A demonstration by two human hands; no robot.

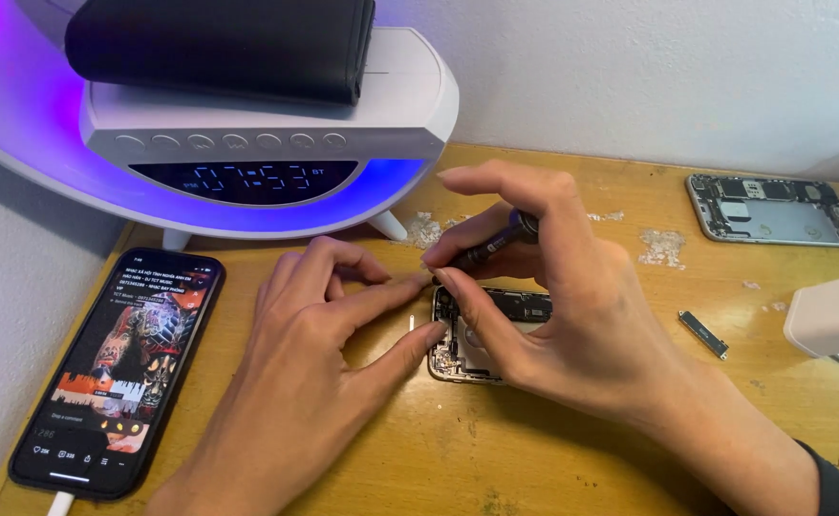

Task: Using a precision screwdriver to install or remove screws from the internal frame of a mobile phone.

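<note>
Opened phone chassis (477,358) flat mid-desk, mostly hidden under hands, long axis unclear. R hand (553,296) pinching dark screwdriver (491,247), shaft slanting down-left. L hand (314,354) loosely spread, fingertips touching chassis edge. Lit phone (118,368) far left, second chassis (773,208) top right, white box (835,320) right edge.

Scuffed wooden table (553,459) against white wall (630,67), purple glow, perhaps lamplight.
</note>
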